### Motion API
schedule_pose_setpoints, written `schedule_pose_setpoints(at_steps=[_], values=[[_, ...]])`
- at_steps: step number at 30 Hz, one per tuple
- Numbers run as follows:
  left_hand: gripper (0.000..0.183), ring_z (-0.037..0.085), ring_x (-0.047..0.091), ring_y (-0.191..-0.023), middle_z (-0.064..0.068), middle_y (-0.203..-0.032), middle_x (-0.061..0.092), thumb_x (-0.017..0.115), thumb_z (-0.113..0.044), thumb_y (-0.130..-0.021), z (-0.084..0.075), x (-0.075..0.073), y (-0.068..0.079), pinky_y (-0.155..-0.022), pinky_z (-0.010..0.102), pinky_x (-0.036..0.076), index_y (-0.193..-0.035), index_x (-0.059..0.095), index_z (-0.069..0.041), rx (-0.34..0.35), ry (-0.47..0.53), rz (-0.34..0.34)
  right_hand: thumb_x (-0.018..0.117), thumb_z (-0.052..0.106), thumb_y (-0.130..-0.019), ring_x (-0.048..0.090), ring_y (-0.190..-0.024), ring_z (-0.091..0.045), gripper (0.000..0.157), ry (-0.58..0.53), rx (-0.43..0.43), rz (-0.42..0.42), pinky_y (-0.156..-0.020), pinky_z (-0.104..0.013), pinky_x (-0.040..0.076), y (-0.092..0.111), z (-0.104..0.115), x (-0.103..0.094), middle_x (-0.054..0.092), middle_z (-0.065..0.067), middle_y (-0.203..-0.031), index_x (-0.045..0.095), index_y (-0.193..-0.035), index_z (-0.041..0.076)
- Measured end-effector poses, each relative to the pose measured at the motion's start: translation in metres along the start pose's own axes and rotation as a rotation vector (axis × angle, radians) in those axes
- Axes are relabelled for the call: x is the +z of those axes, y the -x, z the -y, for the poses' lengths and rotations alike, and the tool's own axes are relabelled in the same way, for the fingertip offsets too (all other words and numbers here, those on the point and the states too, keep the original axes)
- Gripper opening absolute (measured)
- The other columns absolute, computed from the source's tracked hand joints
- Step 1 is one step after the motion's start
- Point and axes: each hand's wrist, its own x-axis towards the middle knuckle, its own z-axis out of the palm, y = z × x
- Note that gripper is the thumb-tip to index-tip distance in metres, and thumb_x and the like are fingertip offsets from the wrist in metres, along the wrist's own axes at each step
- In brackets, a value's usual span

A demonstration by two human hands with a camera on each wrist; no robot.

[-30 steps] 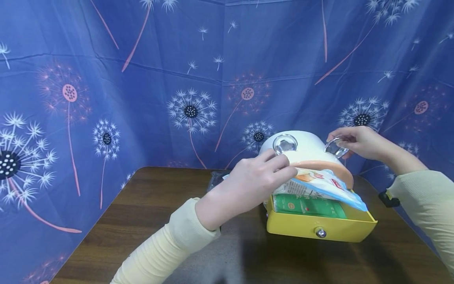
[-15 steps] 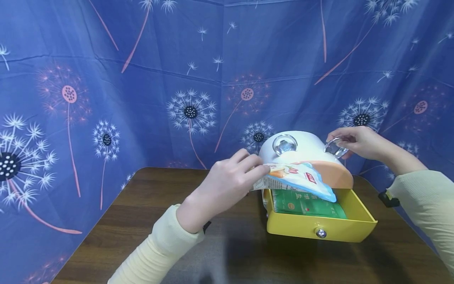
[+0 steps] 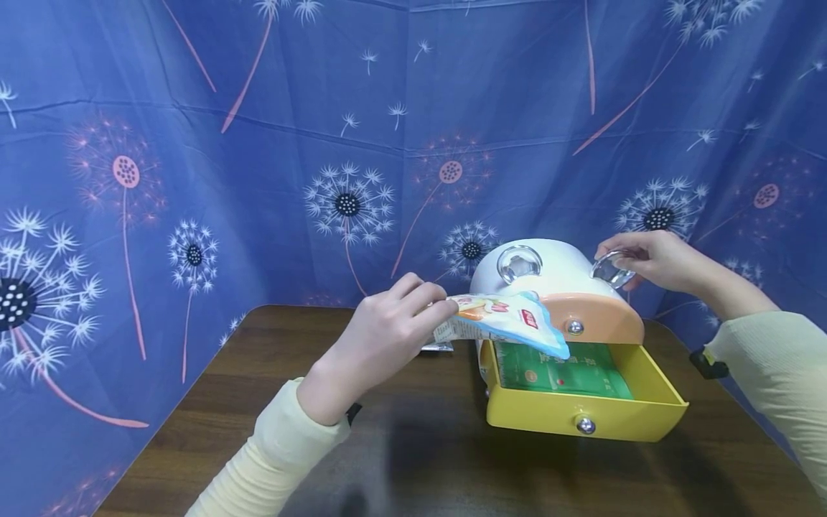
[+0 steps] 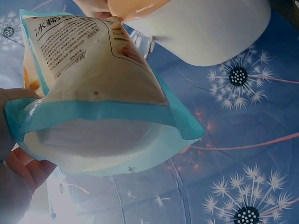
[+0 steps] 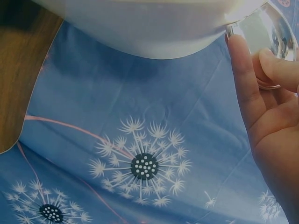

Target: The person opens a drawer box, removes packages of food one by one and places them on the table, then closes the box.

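Observation:
My left hand (image 3: 377, 341) pinches one corner of a white-and-blue printed food bag (image 3: 507, 317), held in the air left of the open yellow drawer (image 3: 536, 413). Seen from the left wrist, the bag (image 4: 93, 70) bulges and its blue edge (image 4: 93, 114) faces the camera. Inside the drawer lies a green packet (image 3: 562, 370). The drawer belongs to a rounded white storage box (image 3: 562, 262) with a peach drawer (image 3: 604, 316) above, pushed in. My right hand (image 3: 662, 258) holds the right shiny silver disc (image 5: 261, 35) on the box top between thumb and fingers.
The left silver disc (image 3: 519, 263) sticks up from the box top. A small silvery item (image 3: 438, 347) lies on the wooden table (image 3: 271, 373), partly hidden behind my left hand. A blue dandelion-print cloth (image 3: 291, 179) hangs along the table's back and sides.
My left hand has drawn the food bag leftward, from over the yellow drawer to its left side, uncovering the green packet and the peach drawer's knob. My right hand stays on the silver disc.

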Motion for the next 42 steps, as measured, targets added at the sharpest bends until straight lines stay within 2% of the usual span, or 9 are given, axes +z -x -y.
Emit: schedule_pose_setpoints(at_steps=[16,30,38,42], values=[[0.025,0.016,0.056,-0.082,0.0,-0.092,0.063,0.063,0.003,-0.08,0.018,-0.005,0.026,-0.061,0.025,0.053,-0.099,0.066,-0.012,-0.045,-0.014,0.029,0.049,-0.003,-0.093,0.067,-0.07,-0.018,0.031,0.005,-0.005,-0.004,-0.06,-0.028,0.055,0.002,0.002,-0.001,0.051,-0.027,-0.128,0.057,-0.122,0.006],[0.025,0.018,0.056,-0.079,0.0,-0.089,0.063,0.055,0.007,-0.081,0.038,0.004,0.052,-0.058,0.027,0.052,-0.095,0.066,-0.011,-0.033,-0.076,0.011,0.05,-0.003,-0.093,0.067,-0.07,-0.018,0.031,0.01,-0.011,-0.012,-0.059,-0.028,0.055,0.001,0.001,0.001,0.051,-0.026,-0.13,0.058,-0.122,0.006],[0.024,0.02,0.057,-0.079,0.002,-0.09,0.063,0.065,0.006,-0.077,0.049,0.005,0.066,-0.055,0.03,0.053,-0.095,0.067,-0.01,-0.039,-0.098,0.008,0.05,-0.003,-0.093,0.066,-0.074,-0.019,0.031,-0.002,-0.007,-0.007,-0.06,-0.028,0.055,0.0,0.001,0.001,0.049,-0.026,-0.132,0.058,-0.122,0.006],[0.028,0.02,0.058,-0.08,0.003,-0.09,0.064,0.063,0.008,-0.074,0.056,0.005,0.074,-0.053,0.031,0.052,-0.095,0.067,-0.01,-0.052,-0.115,0.026,0.049,-0.001,-0.094,0.067,-0.073,-0.018,0.03,-0.01,-0.001,0.004,-0.061,-0.029,0.056,0.0,0.0,0.0,0.047,-0.026,-0.133,0.057,-0.123,0.006]])
